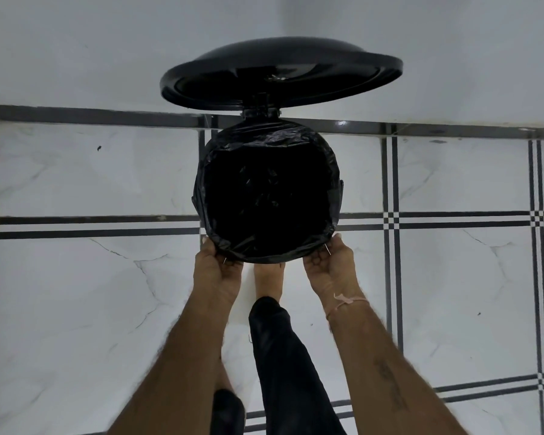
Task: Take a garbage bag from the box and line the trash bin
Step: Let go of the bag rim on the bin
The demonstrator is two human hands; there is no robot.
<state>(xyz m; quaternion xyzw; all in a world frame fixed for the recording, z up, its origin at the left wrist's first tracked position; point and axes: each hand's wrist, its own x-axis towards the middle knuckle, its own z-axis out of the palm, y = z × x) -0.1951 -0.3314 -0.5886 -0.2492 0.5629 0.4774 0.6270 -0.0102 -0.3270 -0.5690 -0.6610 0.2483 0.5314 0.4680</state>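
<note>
Presently on record: one thin black plastic garbage bag (266, 138), seated inside a round black pedal bin (260, 113), its mouth turned out and folded down over the rim nearly all the way round. The hem is crumpled at the far side and smoother at the near side.

Domed black lid (280, 73): raised, tilted back toward the white wall.

Left hand (215, 262): at the near-left of the rim, fingers curled round the folded hem and pinching it.

Right hand (328, 262): at the near-right, gripping the same hem likewise. It has a pale pink thread (346, 304) at the wrist.

Bare foot (269, 274): under the near edge of the bin, probably on the pedal, though that part is hidden.

Handling, by judgement: the film looks very light, limp and slick, and liable to tear if dragged over the rim. It is best held at the hem, both hands well apart, and drawn down evenly.

Status: lining appears almost done. The box is not in view.

White marble-pattern floor tiles (107, 309) have black banded borders.
</note>
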